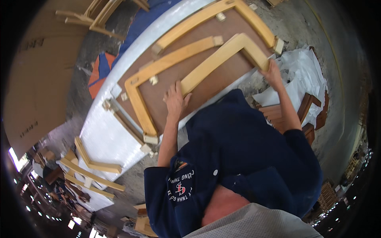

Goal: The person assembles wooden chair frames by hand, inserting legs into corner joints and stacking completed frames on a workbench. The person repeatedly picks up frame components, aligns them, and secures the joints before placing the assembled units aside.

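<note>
Between my two hands is a pale L-shaped wooden frame piece (216, 63), held over a brown board (164, 89). My left hand (176, 99) is closed round the end of its longer arm. The end of the shorter arm is in my right hand (273, 74), with the fingers partly hidden behind the wood. Two more L-shaped frame pieces lie on the board: one on the left (135, 93) and one along the far side (234, 4). Small light blocks, such as one by the far piece (220, 16), sit beside them and at their ends.
The board rests on a surface covered in white sheeting (101, 135). More wooden parts (93, 164) lie at its left end. Crumpled white wrapping (301, 73) and dark brown wooden pieces (305, 107) are on the right. A large cardboard sheet (39, 75) stands far left.
</note>
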The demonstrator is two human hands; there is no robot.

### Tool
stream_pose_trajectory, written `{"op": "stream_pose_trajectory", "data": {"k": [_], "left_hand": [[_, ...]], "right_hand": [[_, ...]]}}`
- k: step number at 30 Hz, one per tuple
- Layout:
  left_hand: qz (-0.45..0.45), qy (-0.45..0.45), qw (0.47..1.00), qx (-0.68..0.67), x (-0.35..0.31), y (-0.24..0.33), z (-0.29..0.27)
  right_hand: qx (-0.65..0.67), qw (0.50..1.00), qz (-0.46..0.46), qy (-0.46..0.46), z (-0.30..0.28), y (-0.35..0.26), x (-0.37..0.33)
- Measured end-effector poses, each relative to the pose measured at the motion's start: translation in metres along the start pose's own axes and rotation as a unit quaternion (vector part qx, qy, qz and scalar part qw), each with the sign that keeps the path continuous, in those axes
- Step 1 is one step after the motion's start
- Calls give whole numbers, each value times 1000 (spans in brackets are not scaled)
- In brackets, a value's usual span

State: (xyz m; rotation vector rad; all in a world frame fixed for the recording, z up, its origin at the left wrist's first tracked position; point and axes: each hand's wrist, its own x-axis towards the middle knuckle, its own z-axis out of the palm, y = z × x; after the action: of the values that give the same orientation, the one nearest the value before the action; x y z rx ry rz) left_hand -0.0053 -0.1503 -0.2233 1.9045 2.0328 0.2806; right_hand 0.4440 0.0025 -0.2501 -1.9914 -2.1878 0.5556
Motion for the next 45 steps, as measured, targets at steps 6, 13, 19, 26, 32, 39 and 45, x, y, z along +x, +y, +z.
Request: {"op": "stream_pose_trajectory", "data": {"k": [6, 13, 19, 26, 32, 39, 45], "left_hand": [[66, 72, 994, 49, 82, 6, -4], [24, 23, 997, 72, 259, 3, -14], [22, -27, 989, 142, 277, 22, -4], [52, 20, 992, 115, 286, 27, 11], [0, 54, 967, 248, 275, 57, 0], [-41, -17, 999, 26, 118, 122, 49], [-14, 46, 998, -28, 108, 105, 62]], "right_hand": [[33, 999, -1, 39, -45, -12, 62], [-16, 999, -6, 45, -32, -8, 225], [11, 998, 52, -41, -41, -5, 219], [-33, 999, 41, 14, -31, -8, 217], [-31, 996, -6, 88, -28, -14, 215], [213, 962, -50, 163, -23, -32, 96], [326, 909, -97, -240, -11, -101, 12]]}}
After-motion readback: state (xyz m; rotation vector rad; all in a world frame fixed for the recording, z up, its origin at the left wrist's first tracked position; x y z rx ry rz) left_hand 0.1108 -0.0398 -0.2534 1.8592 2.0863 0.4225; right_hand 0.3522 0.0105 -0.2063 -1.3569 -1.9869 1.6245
